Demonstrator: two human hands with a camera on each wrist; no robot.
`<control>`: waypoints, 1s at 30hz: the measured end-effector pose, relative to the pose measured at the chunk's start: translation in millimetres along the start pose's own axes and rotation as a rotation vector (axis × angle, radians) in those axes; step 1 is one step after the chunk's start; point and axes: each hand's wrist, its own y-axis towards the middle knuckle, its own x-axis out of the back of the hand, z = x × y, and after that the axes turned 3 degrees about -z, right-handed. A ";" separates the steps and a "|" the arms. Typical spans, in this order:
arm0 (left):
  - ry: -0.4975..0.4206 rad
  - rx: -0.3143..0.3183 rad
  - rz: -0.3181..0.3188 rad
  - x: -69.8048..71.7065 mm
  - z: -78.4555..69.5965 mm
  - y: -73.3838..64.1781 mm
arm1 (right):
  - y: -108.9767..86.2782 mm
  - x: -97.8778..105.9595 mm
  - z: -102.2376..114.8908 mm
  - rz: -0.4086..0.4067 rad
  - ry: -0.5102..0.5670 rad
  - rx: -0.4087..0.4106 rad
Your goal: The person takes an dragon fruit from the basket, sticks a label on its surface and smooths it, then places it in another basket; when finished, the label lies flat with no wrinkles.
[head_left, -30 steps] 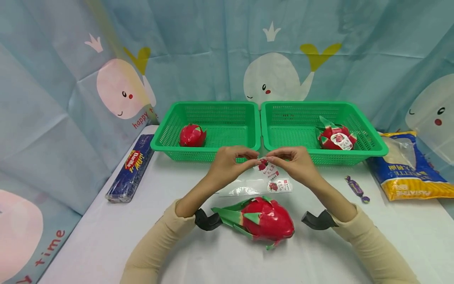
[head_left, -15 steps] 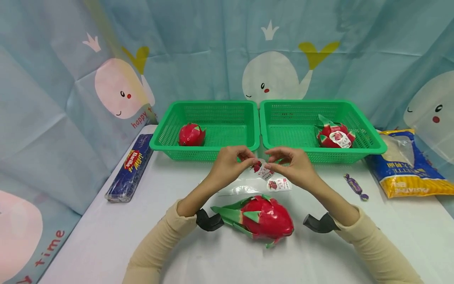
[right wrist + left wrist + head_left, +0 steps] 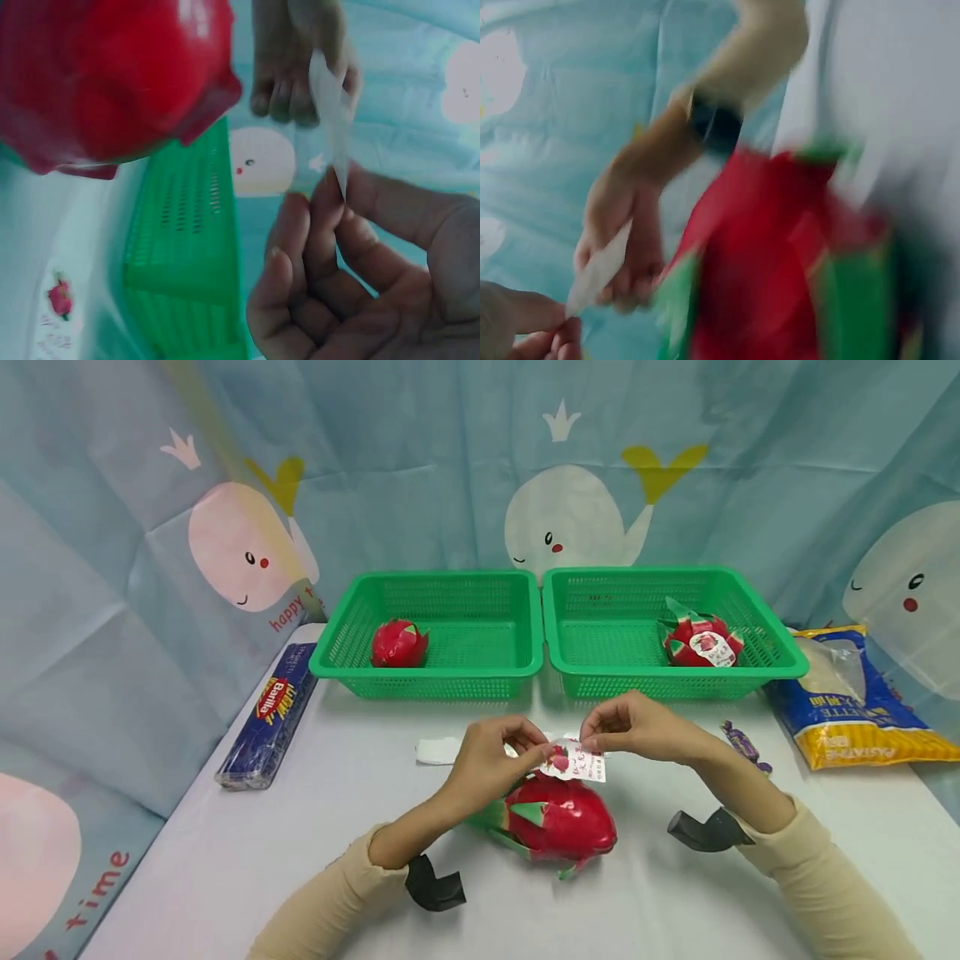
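A white dragon fruit sticker (image 3: 576,762) is stretched between both hands. My left hand (image 3: 495,758) pinches its left end between thumb and fingers. At the opposite end, my right hand (image 3: 643,727) grips the sticker's upper edge; in the right wrist view the sticker (image 3: 330,112) appears nearly edge-on. Just below it in the head view lies a large red dragon fruit (image 3: 570,827), its green leaves pointing left and partly hidden by the left forearm. Behind the hands, a clear backing strip (image 3: 435,751) rests on the table, with another printed label (image 3: 58,300) visible in the right wrist view.
Two green baskets stand at the back: the left basket (image 3: 420,687) holds a small dragon fruit (image 3: 399,644), the right basket (image 3: 675,683) a stickered one (image 3: 703,642). A blue spaghetti pack (image 3: 270,714) lies left. A wrapped candy (image 3: 742,743) and a pasta bag (image 3: 847,710) lie right.
Both hands have come down toward the person with the sticker, from above the backing strip to over the large dragon fruit's far edge. The right hand re-gripped the sticker, which is now spread flatter.
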 end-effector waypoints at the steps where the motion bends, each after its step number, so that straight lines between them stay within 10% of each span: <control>1: -0.007 -0.007 0.003 -3.4 -0.7 -5.8 | -1.3 -0.4 -1.7 0.041 0.003 -0.003; 12: 0.194 -0.255 -0.039 -34.4 -6.8 -43.4 | -8.2 -7.5 -17.4 0.304 0.013 0.123; 30: 0.431 -0.315 -0.014 -39.7 -10.4 -44.8 | -6.5 -20.7 -34.4 0.176 0.062 0.086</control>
